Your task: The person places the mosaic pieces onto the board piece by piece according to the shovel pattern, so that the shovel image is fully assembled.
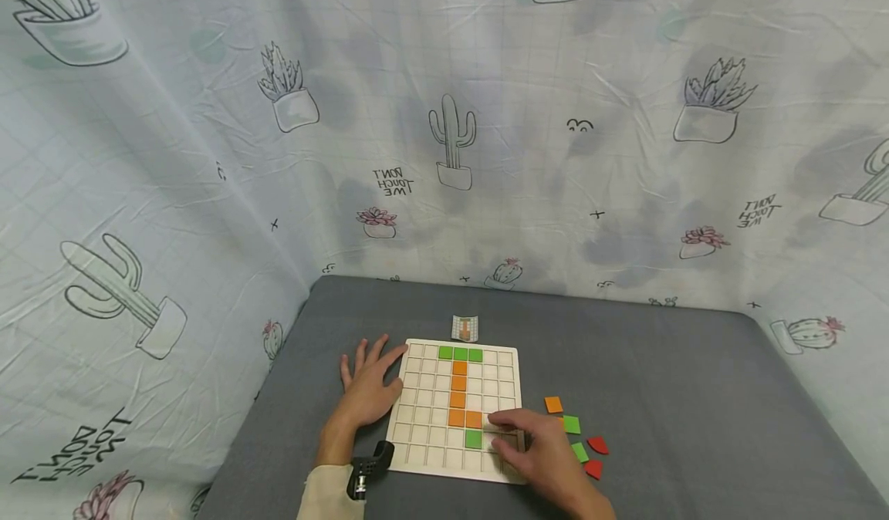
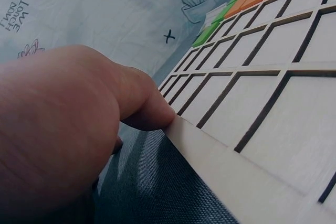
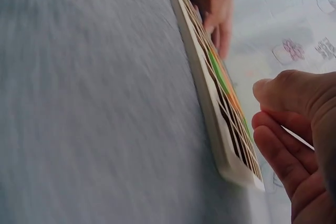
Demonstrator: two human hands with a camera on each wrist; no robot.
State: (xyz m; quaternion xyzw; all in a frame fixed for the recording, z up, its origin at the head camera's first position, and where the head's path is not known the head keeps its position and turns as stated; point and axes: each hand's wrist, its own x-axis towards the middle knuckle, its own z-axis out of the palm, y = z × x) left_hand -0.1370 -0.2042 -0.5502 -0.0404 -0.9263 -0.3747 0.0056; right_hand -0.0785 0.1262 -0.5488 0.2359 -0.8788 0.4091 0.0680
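Observation:
A white wooden grid board (image 1: 430, 420) lies on the grey table. It holds a row of three green tiles (image 1: 460, 354), an orange column (image 1: 458, 389) with one more orange tile beside its foot, and a green tile (image 1: 474, 438) below that. My left hand (image 1: 368, 385) lies flat on the table with spread fingers, its thumb (image 2: 152, 114) pressing against the board's left edge. Over the board's lower right part, my right hand (image 1: 510, 435) has its fingers curled and pinches a thin pale tile (image 3: 296, 136), seen edge-on in the right wrist view.
Loose tiles lie right of the board: an orange one (image 1: 553, 404), two green (image 1: 571, 424) and two red quarter-rounds (image 1: 598, 445). A small picture card (image 1: 464, 328) stands behind the board. A cactus-print cloth (image 1: 451, 142) walls in the table at the back and sides.

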